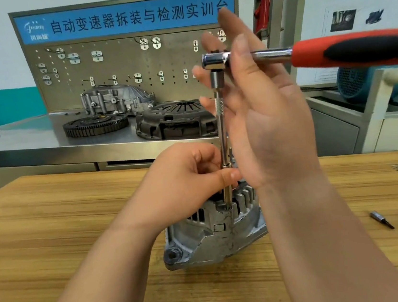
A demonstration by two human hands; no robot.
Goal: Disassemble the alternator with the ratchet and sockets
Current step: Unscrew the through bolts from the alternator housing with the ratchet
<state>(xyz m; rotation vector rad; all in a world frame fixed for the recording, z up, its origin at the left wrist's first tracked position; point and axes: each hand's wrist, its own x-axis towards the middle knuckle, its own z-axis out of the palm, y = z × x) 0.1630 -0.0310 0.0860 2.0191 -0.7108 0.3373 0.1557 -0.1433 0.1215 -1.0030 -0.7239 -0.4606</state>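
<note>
While the alternator stands on the wooden surface, the left hand pinches the extension bar low down. The right hand is spread open at the neck of the ratchet, gripping nothing. The cast housing is probably heavy and rigid: steady its body, not the fins.

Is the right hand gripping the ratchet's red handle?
No, the right hand is open with straight fingers beside the ratchet head, and the red handle juts out to the right ungripped.
</note>
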